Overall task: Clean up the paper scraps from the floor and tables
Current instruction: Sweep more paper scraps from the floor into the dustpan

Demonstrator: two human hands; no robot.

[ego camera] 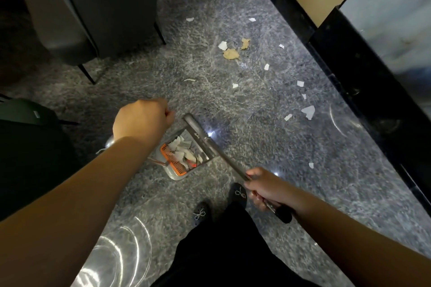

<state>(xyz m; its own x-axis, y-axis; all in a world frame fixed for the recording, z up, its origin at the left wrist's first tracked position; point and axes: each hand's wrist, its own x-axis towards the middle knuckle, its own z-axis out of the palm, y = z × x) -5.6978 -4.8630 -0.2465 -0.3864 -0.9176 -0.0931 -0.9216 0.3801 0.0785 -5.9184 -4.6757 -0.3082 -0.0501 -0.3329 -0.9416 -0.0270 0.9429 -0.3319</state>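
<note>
The right hand [268,190] grips the grey metal broom handle [229,162] — its long axis runs forward-left from the fingers to the grey dustpan holding white paper pieces [184,154]. The left hand [142,119] is curled above that pan; what it holds cannot be told. The scattered white and tan paper scraps [229,53] lie beyond both hands, forward-right — nearer the right.

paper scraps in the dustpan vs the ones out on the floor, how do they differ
The scraps in the dustpan lie heaped and overlapping; the scraps on the floor lie scattered singly, apart from each other. The dustpan ones are mostly white with a red bit; the floor ones include two tan pieces among the white. The dustpan ones sit below the left hand; the floor ones lie farther out, toward the dark wall base. Both are torn, irregular pieces.
</note>
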